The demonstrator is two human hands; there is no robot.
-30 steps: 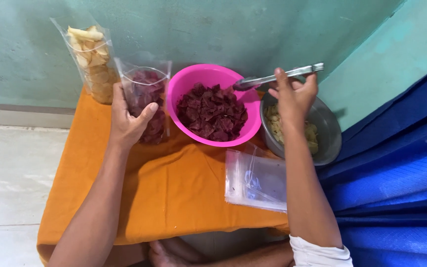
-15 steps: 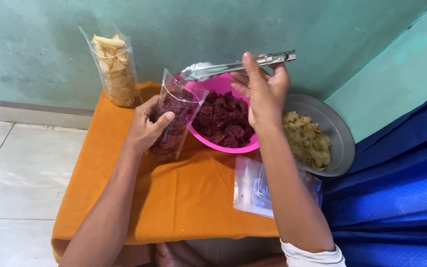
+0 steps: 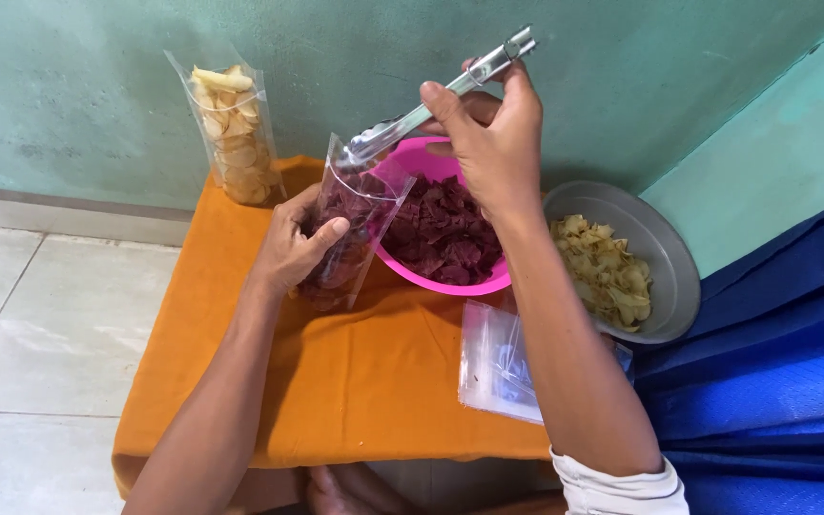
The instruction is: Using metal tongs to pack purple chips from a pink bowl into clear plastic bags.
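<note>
Resting in left grip (image 3: pixel 298 243): pouch (image 3: pixel 350 234)

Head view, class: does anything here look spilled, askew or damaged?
Nothing stands out. The left hand holds the clear pouch of dark red chips slightly tilted while tongs in the right hand reach its mouth. No chips lie on the orange cloth.

On the bench (image 3: pixel 269 401), a filled bag of chips (image 3: pixel 233 133) stood at the back left against the wall. The bowl (image 3: pixel 450 281) sat right of centre, with the pan (image 3: pixel 660 257) further right. A half-filled bag (image 3: pixel 350 238) stood tilted just left of the bowl. Empty bags (image 3: pixel 498 367) lay in front of the bowl.
</note>
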